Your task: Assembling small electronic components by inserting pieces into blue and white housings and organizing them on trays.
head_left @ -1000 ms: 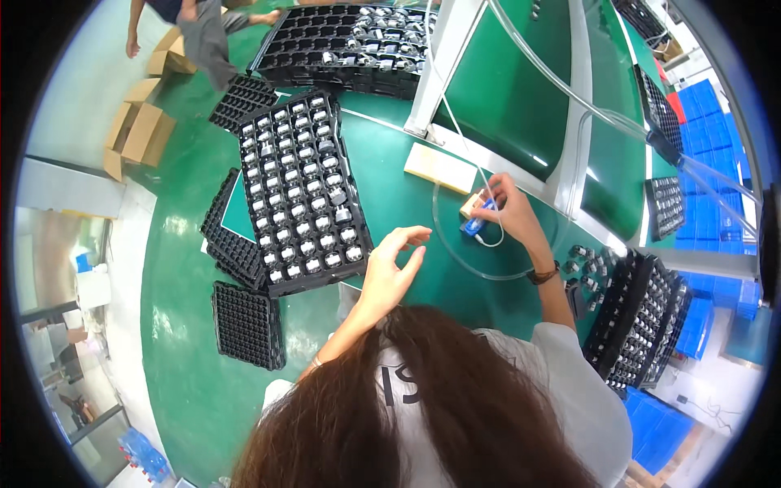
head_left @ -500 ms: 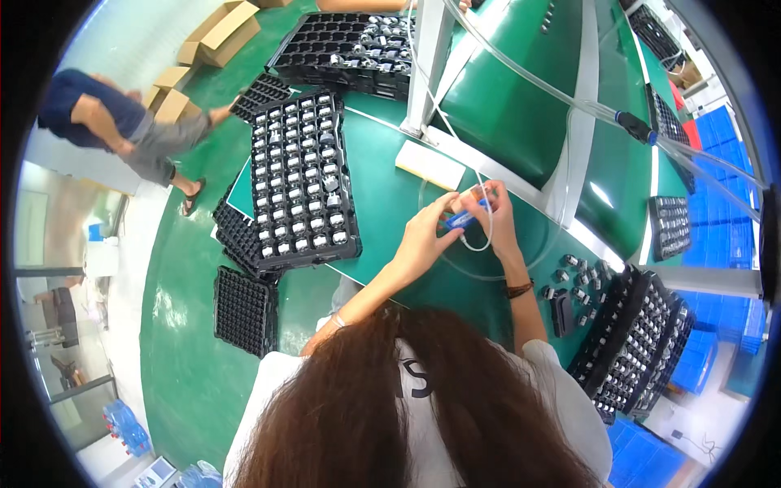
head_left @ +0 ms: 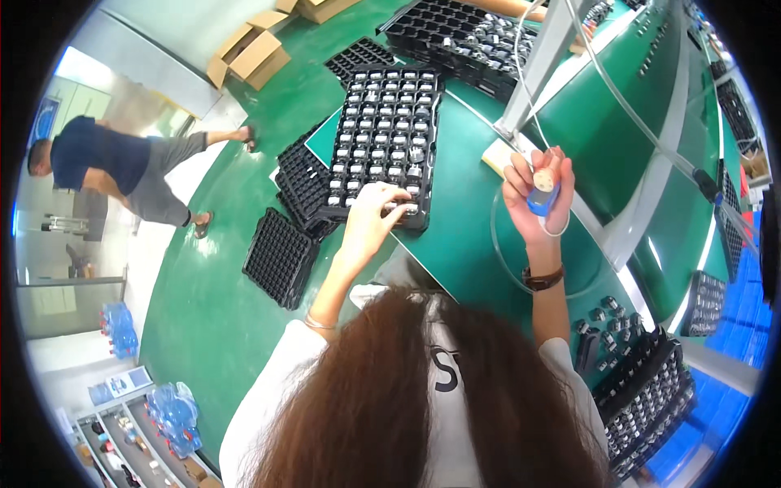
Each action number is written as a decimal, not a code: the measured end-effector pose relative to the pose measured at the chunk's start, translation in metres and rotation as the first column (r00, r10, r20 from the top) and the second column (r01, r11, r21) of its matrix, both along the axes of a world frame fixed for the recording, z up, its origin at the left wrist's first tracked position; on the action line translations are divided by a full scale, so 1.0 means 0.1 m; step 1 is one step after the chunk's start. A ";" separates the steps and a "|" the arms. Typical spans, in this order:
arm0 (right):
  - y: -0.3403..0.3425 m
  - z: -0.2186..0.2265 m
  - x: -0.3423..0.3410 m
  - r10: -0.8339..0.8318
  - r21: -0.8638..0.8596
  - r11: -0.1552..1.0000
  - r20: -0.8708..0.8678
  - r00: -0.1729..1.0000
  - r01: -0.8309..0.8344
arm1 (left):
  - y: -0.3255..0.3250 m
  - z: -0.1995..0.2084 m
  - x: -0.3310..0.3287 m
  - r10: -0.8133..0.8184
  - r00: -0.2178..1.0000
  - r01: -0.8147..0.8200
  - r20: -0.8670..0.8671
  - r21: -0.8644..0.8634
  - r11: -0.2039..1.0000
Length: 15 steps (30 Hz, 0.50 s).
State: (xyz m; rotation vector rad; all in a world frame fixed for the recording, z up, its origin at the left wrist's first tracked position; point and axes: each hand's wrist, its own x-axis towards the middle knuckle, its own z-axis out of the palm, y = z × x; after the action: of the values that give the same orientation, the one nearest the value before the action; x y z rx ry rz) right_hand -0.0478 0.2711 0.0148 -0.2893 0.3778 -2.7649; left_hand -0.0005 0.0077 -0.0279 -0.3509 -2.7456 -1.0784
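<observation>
A: Eyes on the blue and tan tool (head_left: 542, 201), held up over the green surface (head_left: 464, 236), its round tan end turned our way!

B: And it's the right hand (head_left: 525, 210) that has it. The grip is closed, fingers curled about its sides, a dark wristband (head_left: 543, 281) just below.

A: What's the left hand (head_left: 373, 213) up to?

B: It's at the near right corner of the black tray (head_left: 433, 138), thumb and forefinger slightly parted, right by a small black-and-white part (head_left: 409, 208). Is that grip pinching it? From here I can't tell.

A: Rows and rows of those parts fill the tray! Now, just behind the right hand, a pale yellow block (head_left: 495, 156), partly hidden by the fingers.

B: Clear tubing (head_left: 495, 236) loops on the surface beside that hand. Over to the right, loose parts (head_left: 612, 325) lie scattered, near a stack of loaded trays (head_left: 647, 398).

A: Up top, another black tray (head_left: 407, 31), its parts bunched toward the right, with a co-worker's arm (head_left: 512, 6) behind it.

B: Look left: more dark trays (head_left: 281, 256) down low, open cardboard boxes (head_left: 252, 57) farther back, and a person (head_left: 114, 167) in a dark top, legs wide in mid-stride on the green floor (head_left: 195, 325)!
</observation>
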 end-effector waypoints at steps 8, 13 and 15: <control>0.16 0.04 0.12 -0.015 0.061 0.998 -0.014 1.000 0.016 | -0.13 -0.12 -0.11 -0.179 0.977 0.186 0.113 -0.060 0.981; 0.28 0.06 0.12 -0.079 0.095 0.992 -0.027 0.996 0.082 | -0.06 0.08 -0.08 -0.110 0.975 0.083 0.191 0.143 0.986; 0.30 0.09 0.12 -0.139 0.091 0.986 -0.004 0.990 0.139 | -0.05 0.10 -0.08 -0.144 0.937 -0.026 0.318 0.477 0.879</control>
State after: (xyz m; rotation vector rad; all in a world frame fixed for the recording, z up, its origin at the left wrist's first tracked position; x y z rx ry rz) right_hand -0.0354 0.3007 0.0241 -0.2460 0.5417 -2.8730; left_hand -0.0089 0.0031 -0.0178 -0.1853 -2.6198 -1.9405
